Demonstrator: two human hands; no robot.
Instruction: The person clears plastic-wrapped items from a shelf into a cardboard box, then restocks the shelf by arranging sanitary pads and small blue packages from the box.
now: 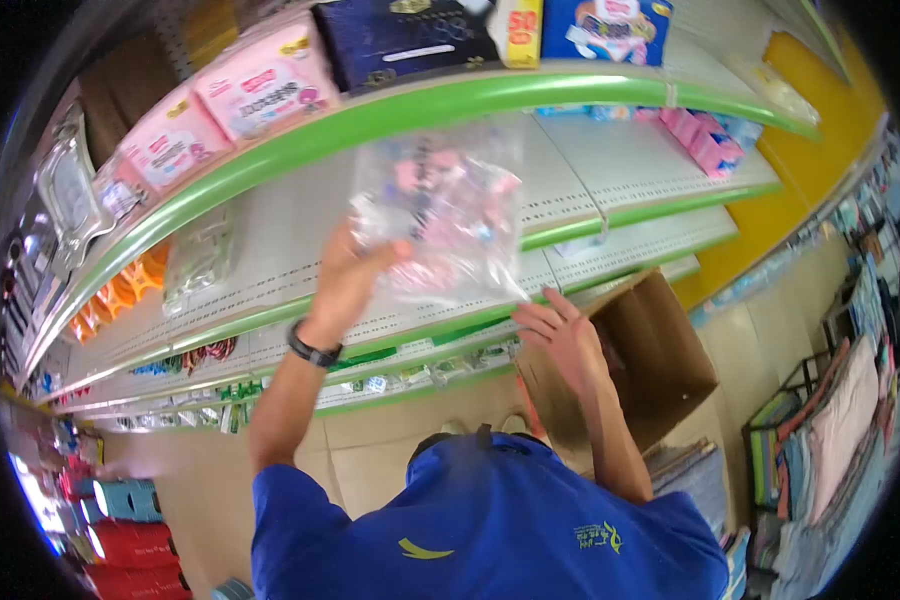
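A clear plastic bag (450, 215) with pink items inside is raised in front of the shelves. My left hand (348, 275), with a dark watch on the wrist, grips the bag's lower left side, thumb across its front. To the right, my right hand (562, 335) is open, fingers spread, close to the bag's lower right corner; whether a fingertip touches it I cannot tell. Below and beyond that hand stands an open cardboard box (660, 370), its inside mostly in shadow.
Green-edged shelves (560, 230) run across the front. Pink packs (260, 95) and a dark blue pack (410, 45) line the upper shelf; pink boxes (705, 140) sit lower right. Folded textiles (830, 430) stand at right, red boxes (135, 545) at lower left.
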